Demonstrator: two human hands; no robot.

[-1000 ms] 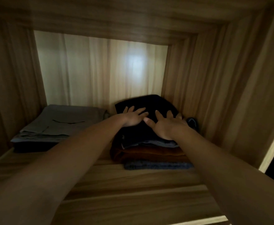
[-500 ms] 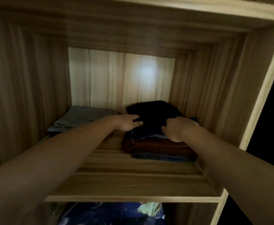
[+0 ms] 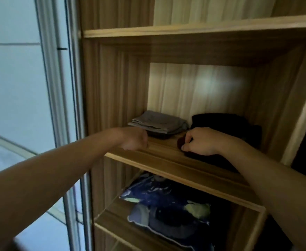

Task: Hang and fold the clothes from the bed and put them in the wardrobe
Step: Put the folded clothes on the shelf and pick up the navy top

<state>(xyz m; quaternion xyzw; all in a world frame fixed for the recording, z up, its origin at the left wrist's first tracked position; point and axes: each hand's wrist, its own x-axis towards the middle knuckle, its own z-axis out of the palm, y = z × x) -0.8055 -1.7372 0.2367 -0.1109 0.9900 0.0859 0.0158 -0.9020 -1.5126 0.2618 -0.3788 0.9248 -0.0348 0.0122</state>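
Right hand pinches front corner of dark stack; left hand blurred, grip unclear. Pulling back without letting go could drag it off the shelf.

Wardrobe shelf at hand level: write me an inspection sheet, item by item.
Surface: wooden shelf, carrying two clothes piles.
Job's things: grey folded pile at back left, lying on a darker piece; dark stack at right.
Clutter: blue patterned bundle in the compartment below.
Grippers: right hand curled on the dark stack's front corner; left hand blurred at the shelf's front edge, grip unclear.
Cables: nothing seen.
Surroundings: glass pane to the left; upper shelf above.
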